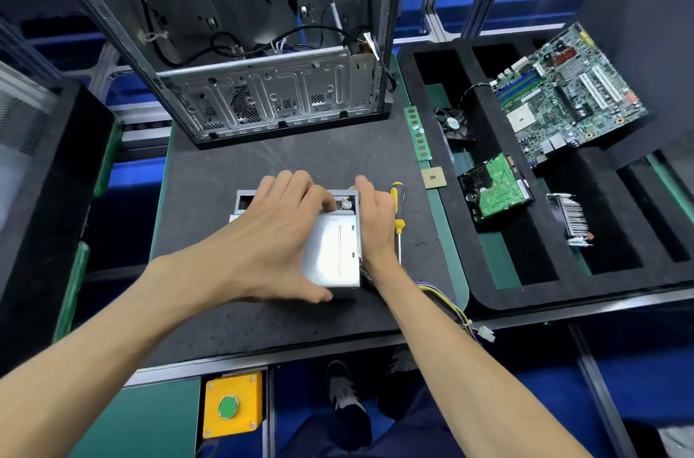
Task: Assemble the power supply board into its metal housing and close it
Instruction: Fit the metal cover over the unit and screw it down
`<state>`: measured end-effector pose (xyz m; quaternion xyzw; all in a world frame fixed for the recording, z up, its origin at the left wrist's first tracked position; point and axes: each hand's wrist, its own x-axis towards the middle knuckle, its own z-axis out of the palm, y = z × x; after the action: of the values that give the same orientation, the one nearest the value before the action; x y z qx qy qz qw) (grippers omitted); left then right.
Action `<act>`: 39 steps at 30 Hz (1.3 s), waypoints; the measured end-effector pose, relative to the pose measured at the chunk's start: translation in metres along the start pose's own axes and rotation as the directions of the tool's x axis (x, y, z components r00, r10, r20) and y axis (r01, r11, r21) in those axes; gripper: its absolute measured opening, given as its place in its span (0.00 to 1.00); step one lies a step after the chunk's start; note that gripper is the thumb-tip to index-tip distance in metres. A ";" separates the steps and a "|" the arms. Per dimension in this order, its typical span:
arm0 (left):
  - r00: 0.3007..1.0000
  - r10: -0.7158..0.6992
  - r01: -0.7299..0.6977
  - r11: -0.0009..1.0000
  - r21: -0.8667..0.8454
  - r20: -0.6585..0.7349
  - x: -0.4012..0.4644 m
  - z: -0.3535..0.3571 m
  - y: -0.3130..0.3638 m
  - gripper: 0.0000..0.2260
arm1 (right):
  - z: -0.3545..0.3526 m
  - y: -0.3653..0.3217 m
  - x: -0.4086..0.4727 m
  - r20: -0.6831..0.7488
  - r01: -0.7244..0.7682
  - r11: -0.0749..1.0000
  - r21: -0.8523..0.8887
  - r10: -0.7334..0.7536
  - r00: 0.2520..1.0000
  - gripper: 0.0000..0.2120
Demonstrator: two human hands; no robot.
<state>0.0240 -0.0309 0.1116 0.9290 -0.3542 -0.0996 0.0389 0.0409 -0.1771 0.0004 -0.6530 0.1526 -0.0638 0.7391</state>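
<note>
Your left hand [278, 232] lies spread over the metal cover [332, 255], fingers curled at its far edge; your right hand [375, 217] grips the housing [244, 200] at its right side. The cover's long axis runs away from you, mid-worktop [210, 165].

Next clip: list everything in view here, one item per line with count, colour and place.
metal housing: 1, silver, mat centre, under both hands
screwdriver: 1, yellow-black, right of housing
wire bundle: 1, multicoloured, trailing from housing off mat's near right edge
computer case: 1, grey, far end of mat
RAM stick: 1, green, right of case
CPU chip: 1, gold, below RAM
foam tray: 1, black, right
motherboard: 1, green, tray top
fan: 1, black, tray
hard drive: 1, green-black, tray
heatsink: 1, silver, tray
button box: 1, yellow, green button, bench front
left hand: 1, on housing
right hand: 1, housing's right side
</note>
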 end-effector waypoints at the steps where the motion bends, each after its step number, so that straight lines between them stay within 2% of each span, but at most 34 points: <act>1: 1.000 -0.001 0.001 1.000 -0.009 -0.007 0.000 0.000 0.000 0.43 | 0.001 0.000 -0.001 0.003 -0.008 1.000 0.014 0.008 1.000 0.23; 5: 0.999 0.006 -0.007 1.000 -0.015 -0.052 -0.002 0.001 0.000 0.43 | 0.002 0.000 -0.005 0.031 -0.030 0.999 0.031 0.029 0.999 0.25; 9: 0.993 0.033 -0.027 0.998 0.060 -0.111 -0.006 -0.002 0.002 0.42 | 0.001 0.000 -0.007 0.061 -0.039 0.998 0.054 0.036 0.998 0.25; 13: 0.988 0.047 -0.041 0.998 0.042 -0.146 -0.010 -0.002 0.005 0.36 | -0.002 0.001 -0.008 0.098 -0.032 0.998 0.061 0.026 0.995 0.33; 17: 0.989 -0.010 0.020 0.997 0.069 -0.149 -0.024 0.004 0.001 0.47 | -0.009 -0.006 -0.015 0.144 -0.048 0.998 -0.044 0.054 0.988 0.31; 19: 0.979 -0.133 0.135 0.991 0.006 -0.153 -0.036 0.011 -0.004 0.50 | -0.015 -0.015 -0.019 0.174 -0.019 0.994 -0.109 0.038 0.984 0.29; 20: 0.952 -0.242 0.229 0.969 -0.090 -0.187 -0.042 0.015 -0.007 0.49 | -0.020 -0.021 -0.022 0.190 0.010 0.992 -0.123 0.013 0.982 0.26; 21: 0.894 -0.381 0.330 0.916 -0.226 -0.237 -0.049 0.020 -0.010 0.45 | -0.027 -0.026 -0.026 0.219 0.035 0.990 -0.136 -0.005 0.976 0.25; 23: 0.708 -0.656 0.461 0.710 -0.532 -0.261 -0.063 0.029 -0.015 0.36 | -0.041 -0.035 -0.037 0.289 0.060 0.986 -0.153 -0.013 0.957 0.27; 24: 0.638 -0.743 0.474 0.585 -0.658 -0.201 -0.068 0.034 -0.015 0.34 | -0.046 -0.037 -0.042 0.321 0.056 0.987 -0.149 -0.005 0.947 0.27; 25: 0.603 -0.789 0.471 0.470 -0.746 -0.116 -0.071 0.038 -0.014 0.32 | -0.048 -0.036 -0.048 0.350 0.047 0.988 -0.147 0.007 0.937 0.27; 27: 0.599 -0.800 0.444 0.325 -0.835 0.007 -0.074 0.045 -0.011 0.26 | -0.046 -0.032 -0.054 0.379 0.011 0.989 -0.150 0.047 0.924 0.24; 29: 0.608 -0.793 0.399 0.271 -0.876 0.032 -0.078 0.051 -0.008 0.19 | -0.039 -0.030 -0.055 0.381 -0.041 0.987 -0.156 0.098 0.919 0.21; 33: 0.626 -0.780 0.306 0.269 -0.913 -0.020 -0.089 0.056 0.001 0.10 | -0.030 -0.031 -0.059 0.312 -0.174 0.983 -0.067 0.186 0.932 0.20; 39: 0.603 -0.794 0.246 0.283 -0.927 -0.082 -0.089 0.057 0.007 0.12 | -0.029 -0.037 -0.060 0.359 -0.281 0.946 0.163 0.209 0.910 0.18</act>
<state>-0.0572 0.0232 0.0711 0.8287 0.1157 -0.0007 0.5477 -0.0215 -0.1922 0.0421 -0.5476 0.0977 0.1266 0.8213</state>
